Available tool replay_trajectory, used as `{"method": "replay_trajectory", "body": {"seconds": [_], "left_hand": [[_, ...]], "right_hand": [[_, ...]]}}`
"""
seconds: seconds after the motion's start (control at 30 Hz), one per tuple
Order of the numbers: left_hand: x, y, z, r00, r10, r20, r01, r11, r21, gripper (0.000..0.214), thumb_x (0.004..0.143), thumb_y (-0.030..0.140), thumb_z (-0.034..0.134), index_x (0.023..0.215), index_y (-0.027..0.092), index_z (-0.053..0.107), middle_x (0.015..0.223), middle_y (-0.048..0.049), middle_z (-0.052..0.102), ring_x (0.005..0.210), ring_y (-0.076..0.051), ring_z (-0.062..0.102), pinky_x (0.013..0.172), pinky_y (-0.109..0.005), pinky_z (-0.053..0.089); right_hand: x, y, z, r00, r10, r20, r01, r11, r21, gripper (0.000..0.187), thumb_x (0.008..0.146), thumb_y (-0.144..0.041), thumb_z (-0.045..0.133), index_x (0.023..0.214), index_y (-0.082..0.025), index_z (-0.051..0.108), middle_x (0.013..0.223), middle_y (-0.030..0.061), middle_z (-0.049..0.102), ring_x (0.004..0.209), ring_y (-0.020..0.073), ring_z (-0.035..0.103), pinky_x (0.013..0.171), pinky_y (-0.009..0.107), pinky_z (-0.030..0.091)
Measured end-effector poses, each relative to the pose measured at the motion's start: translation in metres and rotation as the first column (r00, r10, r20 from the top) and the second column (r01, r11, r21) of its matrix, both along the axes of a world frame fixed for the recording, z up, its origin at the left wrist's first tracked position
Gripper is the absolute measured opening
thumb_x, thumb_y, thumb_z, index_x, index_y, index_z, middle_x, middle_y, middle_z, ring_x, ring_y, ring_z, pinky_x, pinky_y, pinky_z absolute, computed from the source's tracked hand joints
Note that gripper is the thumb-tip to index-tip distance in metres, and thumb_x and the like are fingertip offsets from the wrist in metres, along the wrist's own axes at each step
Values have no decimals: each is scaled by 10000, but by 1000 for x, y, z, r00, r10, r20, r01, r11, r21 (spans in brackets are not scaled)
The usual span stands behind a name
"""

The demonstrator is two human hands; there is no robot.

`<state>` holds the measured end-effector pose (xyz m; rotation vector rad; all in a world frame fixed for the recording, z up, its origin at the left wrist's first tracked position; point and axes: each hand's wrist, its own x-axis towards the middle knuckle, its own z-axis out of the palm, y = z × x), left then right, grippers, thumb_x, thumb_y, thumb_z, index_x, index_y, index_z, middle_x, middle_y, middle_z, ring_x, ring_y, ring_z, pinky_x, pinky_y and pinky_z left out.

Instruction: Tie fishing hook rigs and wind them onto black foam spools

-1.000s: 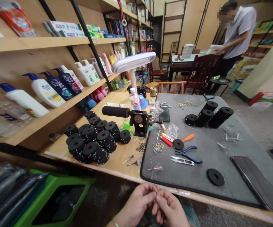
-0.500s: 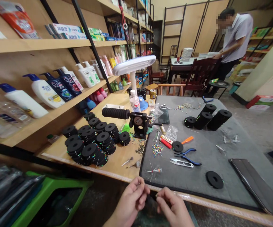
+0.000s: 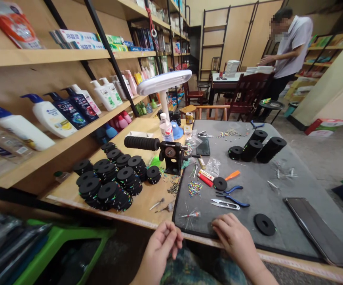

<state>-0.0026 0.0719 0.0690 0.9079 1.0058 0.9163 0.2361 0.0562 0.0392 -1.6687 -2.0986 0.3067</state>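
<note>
My left hand [image 3: 159, 247] hovers below the table's front edge, fingers curled in a pinch; what it holds is too small to see. My right hand [image 3: 233, 236] rests on the front edge of the grey mat [image 3: 263, 186], fingers bent with tips pressed together on the mat. A small clear bundle with a red tip [image 3: 191, 215] lies between the hands. Silver snips [image 3: 225, 204] and blue pliers [image 3: 232, 194] lie just beyond the right hand. A black foam disc [image 3: 264, 224] sits to its right.
A pile of black discs [image 3: 112, 182] sits left on the wooden table, beside a winder [image 3: 171, 156] with a foam handle. Coloured beads [image 3: 193, 188], black foam rolls [image 3: 260, 146], a dark tablet [image 3: 320, 231] and a lamp [image 3: 165, 81] are around. A person [image 3: 290, 43] stands far back. Green stool [image 3: 61, 245] lower left.
My hands were together in front of me; they have parted. The right hand moved up and right onto the mat's front edge, while the left stayed low.
</note>
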Motion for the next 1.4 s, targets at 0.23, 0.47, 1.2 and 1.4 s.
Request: {"method": "replay_trajectory", "body": {"seconds": [0.23,0.47,1.2,1.4], "left_hand": [[13,4,12,981,-39,-189,87,963,254,189,856,358,565,771,189,576,830,-28,546,581,-109,442,567,-229,375],[16,1,27,907,-129,-401,324,823,467,153,866,235,519,797,221,654,877,-90,556,835,-235,516,761,-298,389],[-44,89,-16,197,376,-906,386,819,424,136,813,171,523,893,193,630,918,-82,595,950,-266,538,857,-374,387],[-44,107,-28,160,342,-926,418,826,378,137,804,106,505,829,176,620,892,-91,609,937,-261,548,828,-369,398]], "right_hand": [[12,-10,-9,940,-186,-287,209,976,53,209,870,-256,524,1015,-222,671,1040,110,710,973,289,623,846,431,508],[-36,-33,25,725,-113,-680,51,993,-111,303,854,-295,575,1152,-291,629,1158,94,687,1044,291,629,850,361,521],[-63,-19,-23,547,-339,-766,-12,911,-412,403,837,-624,481,700,-245,511,378,-36,528,365,149,451,441,265,325],[-71,-22,-31,427,-430,-796,40,888,-458,449,784,-690,493,704,-249,505,336,-51,497,308,125,367,387,253,262]]}}
